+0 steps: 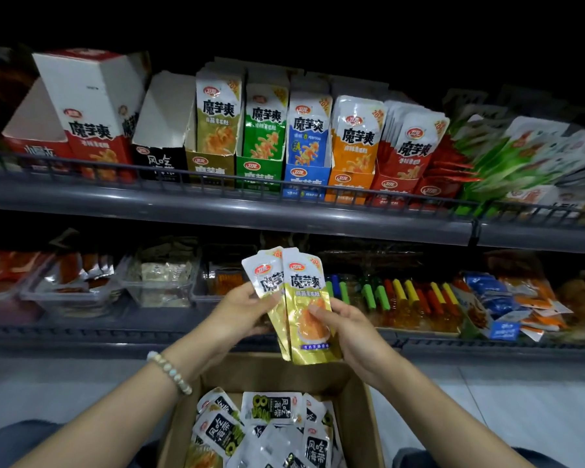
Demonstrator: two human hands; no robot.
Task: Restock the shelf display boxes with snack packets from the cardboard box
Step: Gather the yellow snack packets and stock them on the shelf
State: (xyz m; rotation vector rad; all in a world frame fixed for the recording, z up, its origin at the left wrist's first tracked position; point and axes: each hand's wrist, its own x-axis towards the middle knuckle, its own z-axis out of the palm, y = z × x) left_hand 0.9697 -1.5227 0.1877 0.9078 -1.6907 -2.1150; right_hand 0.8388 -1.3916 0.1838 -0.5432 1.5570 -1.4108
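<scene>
A: What is in the left hand [240, 309]?
B: Two gold packets [306, 309], fanned out and standing up. Its grip is curled round them from the left.
A: And the right hand [348, 336]?
B: Its grip pinches the front one, thumb on top.
A: Where are they?
B: Up over the box [360, 400], in front of the low shelf [487, 346]. Other packets [274, 407] lie in the box.

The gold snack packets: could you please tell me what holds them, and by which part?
Two gold packets are held: the left hand grips their left edge near mid-height, and the right hand pinches their right side around the middle.
</scene>
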